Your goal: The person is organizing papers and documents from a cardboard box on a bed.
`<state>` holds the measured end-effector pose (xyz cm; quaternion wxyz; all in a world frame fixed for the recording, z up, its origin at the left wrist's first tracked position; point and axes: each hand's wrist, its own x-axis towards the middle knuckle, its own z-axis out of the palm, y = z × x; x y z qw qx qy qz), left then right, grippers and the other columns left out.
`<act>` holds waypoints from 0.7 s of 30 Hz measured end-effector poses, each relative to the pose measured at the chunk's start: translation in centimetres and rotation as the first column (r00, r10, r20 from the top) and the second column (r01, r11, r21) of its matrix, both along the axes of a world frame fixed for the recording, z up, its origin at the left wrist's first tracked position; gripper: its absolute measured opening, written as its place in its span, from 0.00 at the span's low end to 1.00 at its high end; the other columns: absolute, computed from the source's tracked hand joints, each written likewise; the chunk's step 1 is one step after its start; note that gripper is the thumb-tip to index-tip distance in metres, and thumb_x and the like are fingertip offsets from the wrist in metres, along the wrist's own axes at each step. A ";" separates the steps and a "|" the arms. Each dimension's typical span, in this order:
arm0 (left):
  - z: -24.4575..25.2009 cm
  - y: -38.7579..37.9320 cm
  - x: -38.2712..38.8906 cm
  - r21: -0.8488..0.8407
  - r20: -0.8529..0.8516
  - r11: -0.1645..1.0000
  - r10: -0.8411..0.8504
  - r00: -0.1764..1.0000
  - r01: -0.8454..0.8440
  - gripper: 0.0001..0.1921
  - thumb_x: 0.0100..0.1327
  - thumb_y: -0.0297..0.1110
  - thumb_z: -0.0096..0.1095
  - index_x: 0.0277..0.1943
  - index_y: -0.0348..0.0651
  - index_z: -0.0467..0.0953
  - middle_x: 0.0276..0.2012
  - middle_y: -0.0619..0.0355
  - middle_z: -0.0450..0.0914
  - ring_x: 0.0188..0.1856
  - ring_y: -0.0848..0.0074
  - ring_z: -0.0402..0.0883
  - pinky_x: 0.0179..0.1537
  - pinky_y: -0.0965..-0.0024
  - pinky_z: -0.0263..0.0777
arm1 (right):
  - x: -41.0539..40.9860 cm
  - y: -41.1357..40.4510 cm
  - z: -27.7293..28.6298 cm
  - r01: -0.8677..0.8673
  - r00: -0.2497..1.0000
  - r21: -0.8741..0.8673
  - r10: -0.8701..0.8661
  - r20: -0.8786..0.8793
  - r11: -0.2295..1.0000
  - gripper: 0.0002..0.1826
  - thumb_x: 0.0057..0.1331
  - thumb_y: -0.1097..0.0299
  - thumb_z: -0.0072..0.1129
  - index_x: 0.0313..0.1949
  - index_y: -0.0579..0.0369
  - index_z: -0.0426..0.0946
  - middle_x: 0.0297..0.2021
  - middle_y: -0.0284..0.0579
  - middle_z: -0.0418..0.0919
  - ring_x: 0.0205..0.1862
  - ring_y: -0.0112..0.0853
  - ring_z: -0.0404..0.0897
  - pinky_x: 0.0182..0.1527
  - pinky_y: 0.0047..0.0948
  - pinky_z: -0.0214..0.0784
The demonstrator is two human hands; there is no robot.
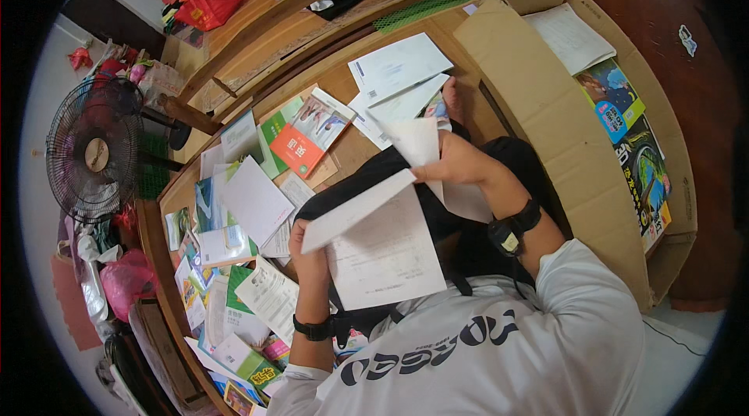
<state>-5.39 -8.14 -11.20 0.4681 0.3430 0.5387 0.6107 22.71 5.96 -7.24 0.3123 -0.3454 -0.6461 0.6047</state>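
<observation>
My left hand grips the left edge of printed paper sheets held over my lap. The upper sheet is bent up along its far side. My right hand pinches the far corner of that upper sheet between thumb and fingers. More white paper stands curled up at the same hand, and its lower part hangs towards my leg. Whether these papers are joined cannot be made out. Just beyond my hands lie white-covered books, beside my bare foot. An orange-and-white textbook rests farther left.
Many books and loose papers spread over the wooden surface at my left. On my right stands an open cardboard box holding colourful books and paper. A wooden rail runs along the far side. A standing fan is beyond the left edge.
</observation>
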 end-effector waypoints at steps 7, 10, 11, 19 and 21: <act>0.6 -0.3 0.0 -0.061 0.069 0.958 0.284 0.956 -0.280 0.05 0.61 0.24 0.54 0.30 0.41 0.68 0.29 0.62 0.76 0.30 0.83 0.73 0.35 0.81 0.68 | 2.0 2.9 0.5 0.690 0.717 0.428 -0.633 -0.292 0.583 0.06 0.46 0.75 0.60 0.26 0.62 0.75 0.25 0.43 0.77 0.35 0.34 0.76 0.41 0.33 0.67; -1.6 -1.4 -1.7 -0.011 -0.022 0.986 0.167 0.986 -0.167 0.02 0.63 0.25 0.50 0.37 0.38 0.69 0.34 0.58 0.77 0.35 0.79 0.75 0.39 0.77 0.71 | 2.5 2.9 1.9 0.155 0.843 0.897 -0.528 0.098 0.414 0.05 0.45 0.71 0.58 0.22 0.59 0.76 0.24 0.50 0.75 0.29 0.45 0.73 0.39 0.39 0.67; -1.7 -1.4 -1.6 -0.013 -0.082 0.979 0.202 0.976 -0.204 0.04 0.62 0.24 0.52 0.30 0.40 0.68 0.30 0.61 0.77 0.31 0.82 0.74 0.36 0.79 0.70 | 2.0 3.9 0.5 0.039 0.825 0.864 -0.503 0.255 0.502 0.08 0.46 0.68 0.58 0.23 0.60 0.77 0.26 0.53 0.75 0.30 0.48 0.73 0.41 0.40 0.67; 1.5 -0.2 1.0 0.061 0.001 0.983 0.174 0.985 -0.174 0.04 0.63 0.25 0.50 0.40 0.39 0.68 0.32 0.61 0.74 0.33 0.81 0.74 0.37 0.80 0.69 | 6.1 10.8 -13.5 0.390 0.346 0.492 -0.619 0.705 0.778 0.19 0.48 0.57 0.61 0.34 0.60 0.79 0.40 0.57 0.77 0.46 0.47 0.75 0.50 0.43 0.65; 2.3 0.2 1.7 0.036 -0.005 0.985 0.167 0.986 -0.167 0.08 0.63 0.27 0.49 0.44 0.38 0.69 0.34 0.60 0.74 0.34 0.81 0.75 0.38 0.80 0.70 | 6.9 10.4 -13.7 0.341 0.417 0.349 -0.473 0.776 0.873 0.30 0.45 0.52 0.64 0.45 0.60 0.74 0.47 0.58 0.74 0.52 0.49 0.71 0.53 0.43 0.63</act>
